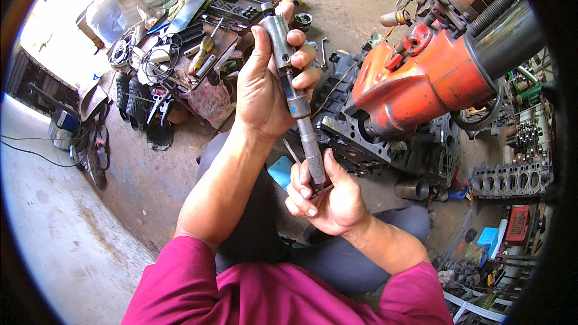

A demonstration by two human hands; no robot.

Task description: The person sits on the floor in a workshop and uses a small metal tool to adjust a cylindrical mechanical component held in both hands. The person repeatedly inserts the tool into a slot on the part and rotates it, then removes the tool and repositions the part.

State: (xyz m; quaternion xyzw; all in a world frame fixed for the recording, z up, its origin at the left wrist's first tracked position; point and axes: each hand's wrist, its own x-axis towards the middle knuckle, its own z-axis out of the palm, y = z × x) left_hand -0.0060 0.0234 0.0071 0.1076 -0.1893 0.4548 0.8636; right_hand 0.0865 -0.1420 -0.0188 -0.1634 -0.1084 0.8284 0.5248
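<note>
Curling left hand [263, 93] round the thick end of a stepped metal spindle [298, 107].
Pinching its lower tip in half-closed right hand [338, 206]; holding it slanted above the lap [250, 225], left of a red-orange machine head [421, 87].

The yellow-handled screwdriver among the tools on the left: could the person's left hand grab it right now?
Probably not immediately: the left hand is wrapped around the metal tool. Were it free, the screwdriver looks uncovered, perhaps needing a lean.
</note>
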